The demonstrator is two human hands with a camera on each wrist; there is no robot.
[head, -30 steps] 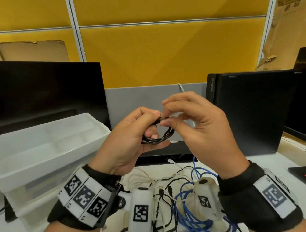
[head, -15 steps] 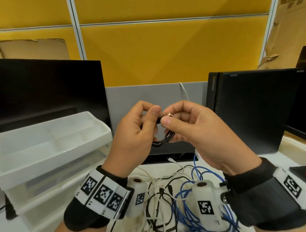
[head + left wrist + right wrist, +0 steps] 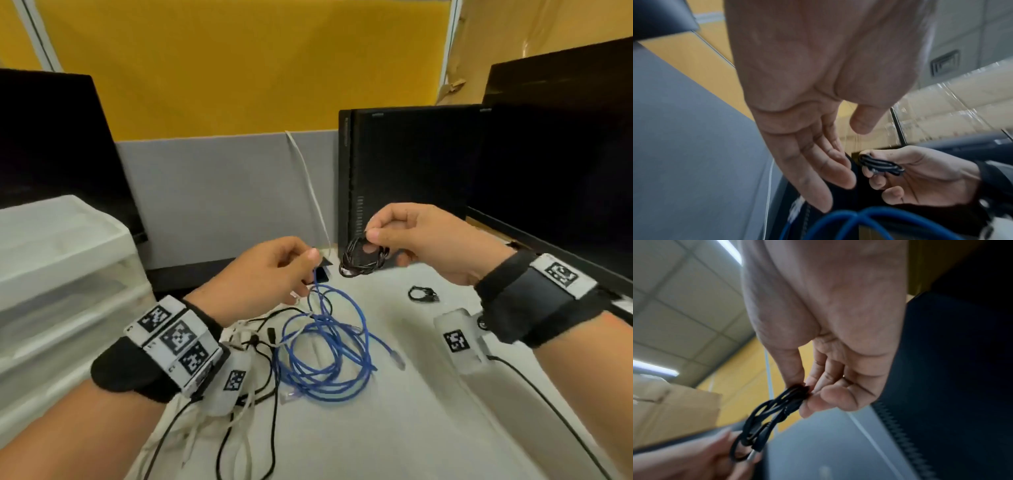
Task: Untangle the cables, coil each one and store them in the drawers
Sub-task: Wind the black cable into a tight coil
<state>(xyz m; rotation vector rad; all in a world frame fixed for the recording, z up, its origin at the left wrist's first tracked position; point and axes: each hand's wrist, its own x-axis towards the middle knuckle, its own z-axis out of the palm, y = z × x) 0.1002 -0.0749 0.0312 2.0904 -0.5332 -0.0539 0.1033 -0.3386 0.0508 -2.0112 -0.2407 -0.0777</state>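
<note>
My right hand (image 3: 371,236) pinches a small coiled black cable (image 3: 363,258) between thumb and fingers, above the desk in front of the black computer case. The right wrist view shows that coil (image 3: 772,415) hanging from my fingertips (image 3: 818,395). My left hand (image 3: 305,267) hovers to the coil's left, just above the tangle. In the left wrist view its fingers (image 3: 818,170) are straight and hold nothing. A blue cable (image 3: 325,349) lies in loose loops below it, tangled with white and black cables (image 3: 246,342). The white plastic drawer unit (image 3: 61,246) stands at the left.
A second small black coil (image 3: 423,294) lies on the white desk at the right. A dark monitor (image 3: 51,137) stands behind the drawers. The black computer case (image 3: 404,171) and another monitor (image 3: 565,154) stand at the right. A white cable (image 3: 308,178) runs up the grey partition.
Both hands held the black coil together, raised. Now they have parted and dropped lower: the left hand has let go and the right hand alone keeps the coil.
</note>
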